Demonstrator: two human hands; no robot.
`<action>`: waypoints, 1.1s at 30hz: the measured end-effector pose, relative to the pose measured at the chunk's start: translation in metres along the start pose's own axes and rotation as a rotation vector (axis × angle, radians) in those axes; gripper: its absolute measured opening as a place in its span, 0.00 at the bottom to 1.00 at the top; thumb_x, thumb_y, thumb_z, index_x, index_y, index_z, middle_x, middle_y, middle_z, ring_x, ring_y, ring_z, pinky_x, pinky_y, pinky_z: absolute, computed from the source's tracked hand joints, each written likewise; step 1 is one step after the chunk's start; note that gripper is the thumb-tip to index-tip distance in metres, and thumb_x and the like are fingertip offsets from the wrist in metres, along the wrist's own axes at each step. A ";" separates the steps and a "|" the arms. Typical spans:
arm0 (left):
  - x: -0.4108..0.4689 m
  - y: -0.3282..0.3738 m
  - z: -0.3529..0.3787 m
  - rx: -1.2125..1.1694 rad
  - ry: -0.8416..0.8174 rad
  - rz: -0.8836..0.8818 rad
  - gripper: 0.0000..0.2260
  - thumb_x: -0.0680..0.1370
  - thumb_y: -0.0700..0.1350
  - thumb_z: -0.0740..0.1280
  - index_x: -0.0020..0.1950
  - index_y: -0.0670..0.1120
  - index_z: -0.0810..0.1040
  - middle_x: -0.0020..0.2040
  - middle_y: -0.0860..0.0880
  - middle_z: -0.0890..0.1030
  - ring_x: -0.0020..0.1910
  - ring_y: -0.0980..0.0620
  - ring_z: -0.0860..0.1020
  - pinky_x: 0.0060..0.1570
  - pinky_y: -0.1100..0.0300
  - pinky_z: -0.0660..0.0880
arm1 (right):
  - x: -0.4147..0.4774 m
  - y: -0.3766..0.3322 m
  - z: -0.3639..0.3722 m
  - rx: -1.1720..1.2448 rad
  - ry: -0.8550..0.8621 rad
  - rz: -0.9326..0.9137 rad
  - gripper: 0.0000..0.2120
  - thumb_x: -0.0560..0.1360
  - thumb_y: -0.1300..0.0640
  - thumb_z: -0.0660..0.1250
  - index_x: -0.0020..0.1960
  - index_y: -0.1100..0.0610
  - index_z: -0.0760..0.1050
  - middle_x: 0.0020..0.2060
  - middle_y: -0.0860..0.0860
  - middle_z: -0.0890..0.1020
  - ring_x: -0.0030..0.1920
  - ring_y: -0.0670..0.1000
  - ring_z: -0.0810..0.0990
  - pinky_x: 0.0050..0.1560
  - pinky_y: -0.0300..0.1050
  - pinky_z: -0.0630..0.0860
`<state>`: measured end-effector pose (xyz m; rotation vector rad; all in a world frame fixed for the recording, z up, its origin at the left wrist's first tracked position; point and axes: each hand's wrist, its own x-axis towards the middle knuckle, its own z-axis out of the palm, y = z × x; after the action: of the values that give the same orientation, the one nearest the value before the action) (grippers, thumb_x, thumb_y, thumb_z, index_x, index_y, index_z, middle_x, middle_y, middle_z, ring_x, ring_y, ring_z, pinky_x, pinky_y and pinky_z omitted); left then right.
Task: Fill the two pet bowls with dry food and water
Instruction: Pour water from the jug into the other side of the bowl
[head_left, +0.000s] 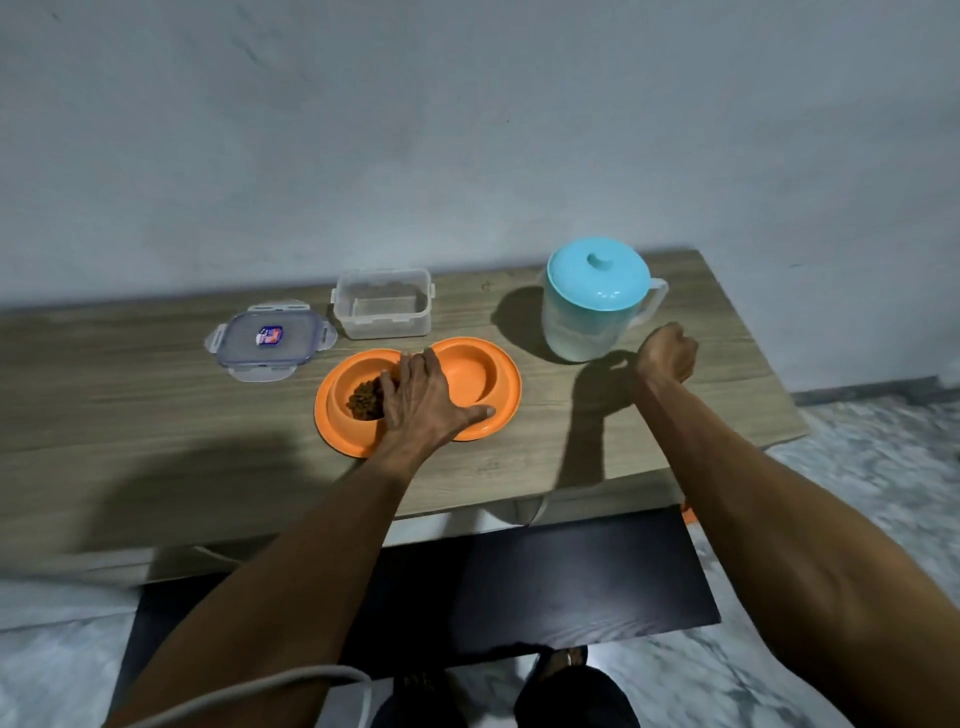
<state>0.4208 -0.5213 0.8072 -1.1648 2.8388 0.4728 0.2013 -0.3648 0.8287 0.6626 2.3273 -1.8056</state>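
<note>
One bowl (470, 371) empty | jug (592, 322) just ahead-left of right hand (667, 353), fingers curled, holding nothing | left hand (421, 395) flat across bowls (332, 413)

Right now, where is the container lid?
In the head view the lid lies flat on the table, just left of the clear container, farther back and left of the orange bowl.

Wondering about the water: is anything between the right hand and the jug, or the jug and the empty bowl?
Nothing visible lies between the right hand and the jug. Bare table separates the jug from the empty bowl; the left hand covers only its left edge.
</note>
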 end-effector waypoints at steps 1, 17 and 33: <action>0.001 0.000 0.002 0.009 -0.002 -0.010 0.55 0.66 0.72 0.68 0.79 0.39 0.52 0.78 0.39 0.60 0.79 0.40 0.54 0.75 0.38 0.51 | 0.008 -0.007 0.002 0.039 -0.007 -0.007 0.20 0.82 0.53 0.53 0.66 0.64 0.72 0.64 0.61 0.77 0.61 0.60 0.76 0.62 0.53 0.71; 0.002 -0.001 0.016 -0.023 -0.021 -0.087 0.53 0.67 0.71 0.69 0.79 0.41 0.53 0.79 0.41 0.59 0.80 0.43 0.51 0.75 0.38 0.45 | 0.042 -0.049 0.035 0.076 -0.314 -0.038 0.04 0.59 0.56 0.69 0.29 0.56 0.75 0.28 0.48 0.77 0.31 0.51 0.73 0.33 0.45 0.68; 0.001 -0.002 0.013 -0.038 -0.032 -0.066 0.54 0.67 0.70 0.69 0.80 0.42 0.50 0.79 0.41 0.57 0.80 0.42 0.51 0.75 0.38 0.43 | -0.022 -0.066 0.048 -0.190 -0.341 -0.374 0.14 0.68 0.56 0.68 0.26 0.57 0.71 0.24 0.49 0.73 0.30 0.50 0.71 0.39 0.45 0.71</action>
<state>0.4203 -0.5192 0.7941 -1.2413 2.7662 0.5394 0.1861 -0.4282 0.8818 -0.1103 2.4480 -1.6307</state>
